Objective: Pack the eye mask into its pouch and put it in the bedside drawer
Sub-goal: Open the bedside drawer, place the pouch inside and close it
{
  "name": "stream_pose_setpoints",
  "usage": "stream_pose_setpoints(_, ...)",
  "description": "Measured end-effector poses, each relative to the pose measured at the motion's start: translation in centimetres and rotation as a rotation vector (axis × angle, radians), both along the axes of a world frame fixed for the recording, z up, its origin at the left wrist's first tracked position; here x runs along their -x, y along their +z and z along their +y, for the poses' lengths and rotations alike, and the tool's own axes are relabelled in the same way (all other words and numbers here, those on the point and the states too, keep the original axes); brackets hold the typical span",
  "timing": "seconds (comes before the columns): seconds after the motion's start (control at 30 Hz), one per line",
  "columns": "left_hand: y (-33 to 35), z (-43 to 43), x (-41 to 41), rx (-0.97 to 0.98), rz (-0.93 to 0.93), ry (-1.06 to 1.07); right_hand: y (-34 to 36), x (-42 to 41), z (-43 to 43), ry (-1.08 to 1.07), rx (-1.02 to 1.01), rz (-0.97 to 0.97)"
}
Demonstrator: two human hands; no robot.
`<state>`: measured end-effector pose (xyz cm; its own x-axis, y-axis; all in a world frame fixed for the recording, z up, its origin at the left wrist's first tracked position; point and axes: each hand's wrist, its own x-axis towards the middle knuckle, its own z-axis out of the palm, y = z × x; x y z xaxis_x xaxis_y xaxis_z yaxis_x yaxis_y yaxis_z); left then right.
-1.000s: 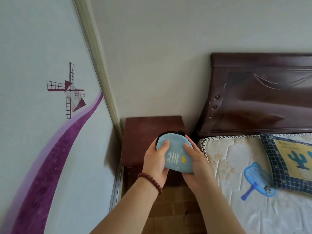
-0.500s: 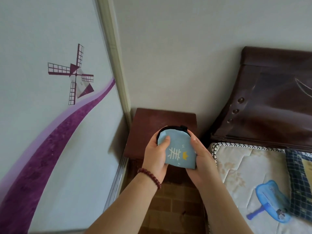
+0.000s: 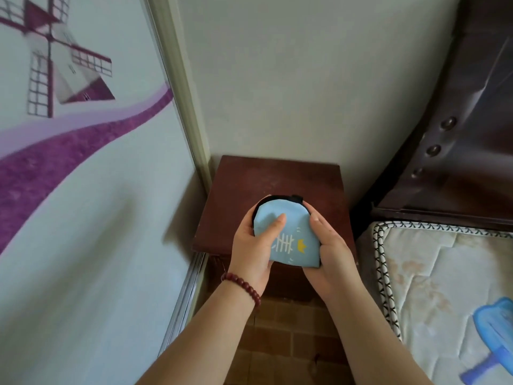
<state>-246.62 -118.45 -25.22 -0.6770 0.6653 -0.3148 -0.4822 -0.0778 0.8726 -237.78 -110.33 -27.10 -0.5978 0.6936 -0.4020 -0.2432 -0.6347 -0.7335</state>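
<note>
Windmill decal (image 3: 59,65) on left wall panel, dark wooden headboard (image 3: 472,134), quilted mattress (image 3: 444,273), blue fan (image 3: 497,329) on it, brick-patterned floor (image 3: 291,343)

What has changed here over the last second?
The person came closer to the bedside table, and the bed slid toward the right edge of view. The left hand and right hand still grip the blue pouch between them; nothing was let go.

Soft daylight; windmill decal (image 3: 59,62) motion-blurred; wide-angle edge bending.

Home bedroom — mattress (image 3: 444,279), wooden headboard (image 3: 472,134), bedside cabinet (image 3: 266,179).
</note>
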Motion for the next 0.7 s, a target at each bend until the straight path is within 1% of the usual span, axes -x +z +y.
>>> stream_pose_setpoints(0.17, -7.4, 0.8, 1.0, 0.016, -0.029, 0.026, -7.0, 0.6, 0.6, 0.031, -0.012, 0.010)
stream_pose_setpoints(0.37, -15.4, 1.6, 0.7, -0.022, -0.069, -0.002, -14.9, 0.4, 1.4, 0.043, -0.048, 0.009)
stream_pose_setpoints(0.7, -26.8, 1.5, 1.2, -0.013, -0.101, -0.024, -26.6, 0.4, 1.0, 0.026, -0.019, 0.053)
